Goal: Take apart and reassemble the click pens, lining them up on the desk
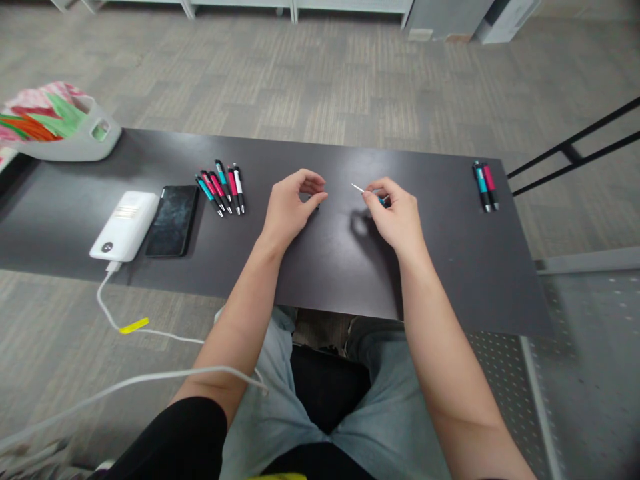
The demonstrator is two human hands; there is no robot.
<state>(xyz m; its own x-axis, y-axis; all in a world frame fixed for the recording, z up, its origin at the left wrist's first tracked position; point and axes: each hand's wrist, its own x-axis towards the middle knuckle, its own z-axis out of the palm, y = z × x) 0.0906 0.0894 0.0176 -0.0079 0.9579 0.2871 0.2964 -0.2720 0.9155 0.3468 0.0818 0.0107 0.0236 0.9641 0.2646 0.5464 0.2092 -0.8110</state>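
My right hand (397, 210) pinches a partly taken-apart pen over the middle of the table. Its thin pale refill (358, 189) sticks out to the left, and a bit of teal barrel (384, 201) shows between the fingers. My left hand (295, 203) is curled a short way to the left, thumb towards the fingertips. A small dark tip (318, 207) peeks out below that thumb; the rest of it is hidden by the hand. The two hands are apart.
Several teal, pink and white pens (223, 189) lie left of my hands. Beyond them are a black phone (173, 220) and a white power bank (125, 225) with a cable (150, 379). Two pens (485, 187) lie far right. A white basket (100, 143) stands at the left.
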